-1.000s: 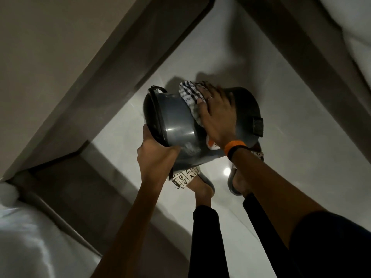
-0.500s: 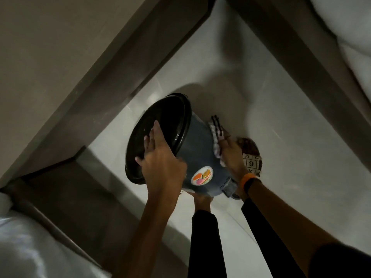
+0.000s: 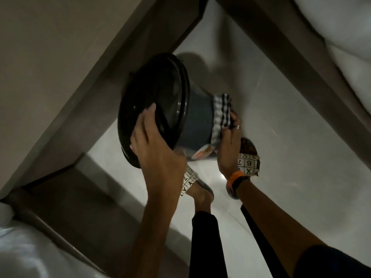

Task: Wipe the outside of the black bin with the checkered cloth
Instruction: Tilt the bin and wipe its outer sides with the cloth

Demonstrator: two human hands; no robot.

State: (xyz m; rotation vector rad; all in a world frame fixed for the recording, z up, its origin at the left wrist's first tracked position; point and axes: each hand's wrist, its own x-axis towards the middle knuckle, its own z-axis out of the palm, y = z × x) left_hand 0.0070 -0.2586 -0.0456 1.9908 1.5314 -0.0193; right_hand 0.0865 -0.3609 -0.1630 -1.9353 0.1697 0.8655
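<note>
One black bin (image 3: 197, 117) hung tipped sideways, lid shut, contents hidden. The left hand (image 3: 154, 145) gripped its lid rim; the right hand (image 3: 228, 145) pressed one checkered cloth (image 3: 220, 115) against its side.

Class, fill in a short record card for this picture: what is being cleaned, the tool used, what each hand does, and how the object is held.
Object: black bin, lid shut
Position: lifted off the floor, tipped on its side, lid toward the camera
Tool: checkered cloth
Left hand: grips the lid's rim
Right hand: presses the cloth on the bin's side, near its base
Sticker: on the bin's underside
</note>
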